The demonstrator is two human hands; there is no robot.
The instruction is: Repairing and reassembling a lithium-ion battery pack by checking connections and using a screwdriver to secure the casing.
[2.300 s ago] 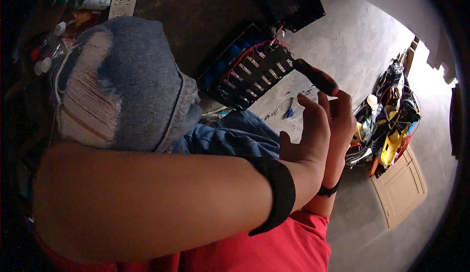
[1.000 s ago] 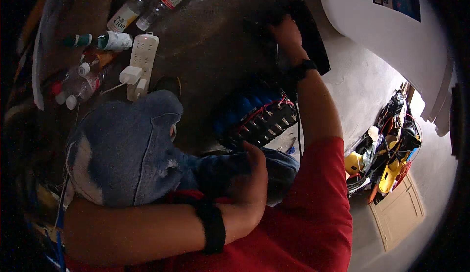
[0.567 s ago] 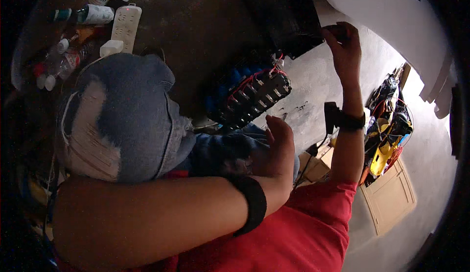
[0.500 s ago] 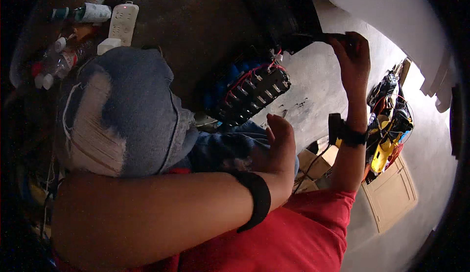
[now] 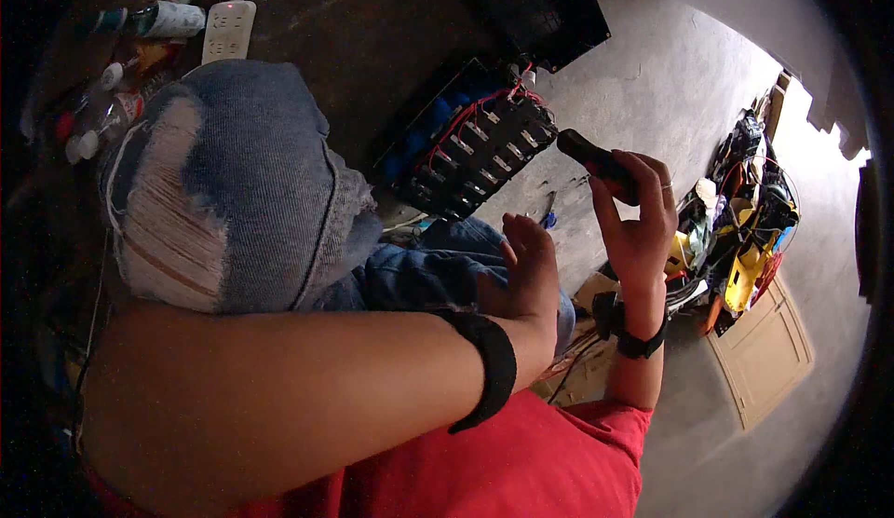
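My right hand (image 5: 638, 211) is closed around a dark hand-held tool (image 5: 605, 166) with a little red on it; its exact kind is unclear. The tool's blunt end points toward a battery pack (image 5: 484, 150) but stays apart from it. The pack has blue cells, a black face with rows of metal tabs, and red wires bunched at its upper end. My left hand (image 5: 529, 252) is below the pack, beside my jeans, with fingers extended and no object visible in it; part of the hand is hidden.
A black case (image 5: 549, 15) lies beyond the pack. At the upper left are a white power strip (image 5: 230, 34) and several bottles (image 5: 172, 20). Tangled wires and yellow parts (image 5: 745, 271) sit at the right, near a beige panel (image 5: 768, 355). My bent knee (image 5: 251, 192) takes up the left side.
My right hand has come down from beside the black case, bringing the dark tool near the pack. My left hand has hardly moved. The view has shifted slightly.
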